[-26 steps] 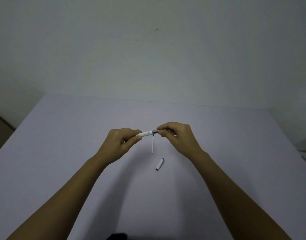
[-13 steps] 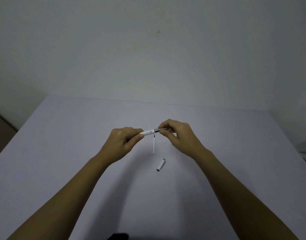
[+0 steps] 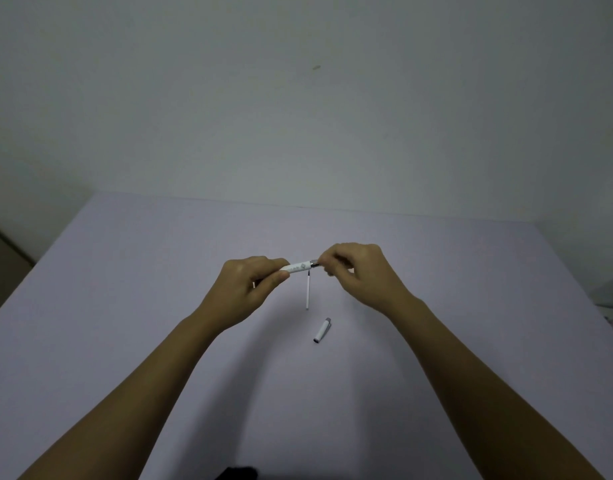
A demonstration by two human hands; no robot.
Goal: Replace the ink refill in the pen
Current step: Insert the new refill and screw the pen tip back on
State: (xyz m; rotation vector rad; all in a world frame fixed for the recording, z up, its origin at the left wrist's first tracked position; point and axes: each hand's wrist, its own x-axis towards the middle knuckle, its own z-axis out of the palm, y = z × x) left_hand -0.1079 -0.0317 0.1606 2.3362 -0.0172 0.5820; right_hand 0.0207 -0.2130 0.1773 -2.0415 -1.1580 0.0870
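Observation:
Above the middle of the table I hold a white pen barrel (image 3: 299, 266) level between both hands. My left hand (image 3: 247, 288) grips its left end. My right hand (image 3: 358, 273) pinches the dark grip end (image 3: 315, 262) of the same pen with fingertips. A thin white ink refill (image 3: 308, 292) lies on the table just below the pen, pointing toward me. A white pen cap (image 3: 322, 330) with a grey end lies a little nearer and to the right.
The pale lilac table (image 3: 125, 306) runs to a plain wall at the back. Its left and right edges drop off to a darker floor. Something dark (image 3: 239, 474) shows at the bottom edge.
Both hands stay on the pen. The right hand's fingers have shifted slightly around the grip end, closing back toward the barrel. The refill and cap have not moved.

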